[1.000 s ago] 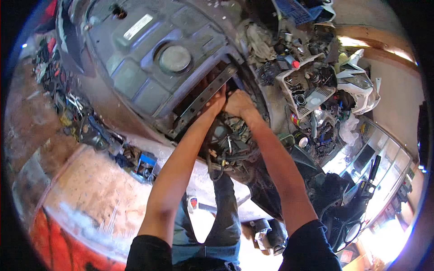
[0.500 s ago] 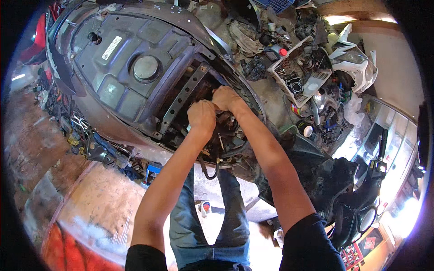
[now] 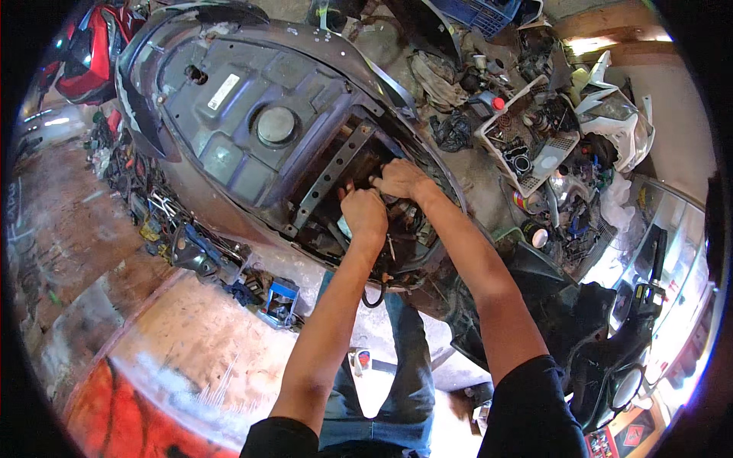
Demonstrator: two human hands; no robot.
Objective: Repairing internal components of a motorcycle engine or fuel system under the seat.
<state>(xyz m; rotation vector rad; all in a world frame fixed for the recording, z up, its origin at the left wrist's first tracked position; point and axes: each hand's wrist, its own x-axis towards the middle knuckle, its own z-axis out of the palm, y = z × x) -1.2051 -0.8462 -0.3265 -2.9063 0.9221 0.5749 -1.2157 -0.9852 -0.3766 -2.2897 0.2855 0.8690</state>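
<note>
Both hands reach down into the opened engine bay of a scooter whose seat is off. My left hand (image 3: 364, 212) is closed, knuckles up, just to the right of the perforated metal crossbar (image 3: 334, 169). A little farther and to the right, my right hand (image 3: 403, 180) is curled, its thumb side toward the left hand. What the fingers of either hand grip is hidden inside the bay. Below the hands lie dark engine parts, and a black hose (image 3: 373, 298) loops out at the near side. The dark fuel tank (image 3: 237, 107) with its round cap (image 3: 276, 125) is to the left.
On the floor at right stands a white plastic basket (image 3: 489, 136) of metal parts, beside a white fairing piece (image 3: 611, 114). Tools and wrenches (image 3: 164, 204) lie along the scooter's left side, with a blue box-shaped item (image 3: 282, 294) nearby. The handlebar grip (image 3: 657, 256) is at right.
The view has shifted, so the scooter appears farther right and lower. Both hands stay in the engine bay; the right hand's thumb side shows more, with a small gap between the hands.
</note>
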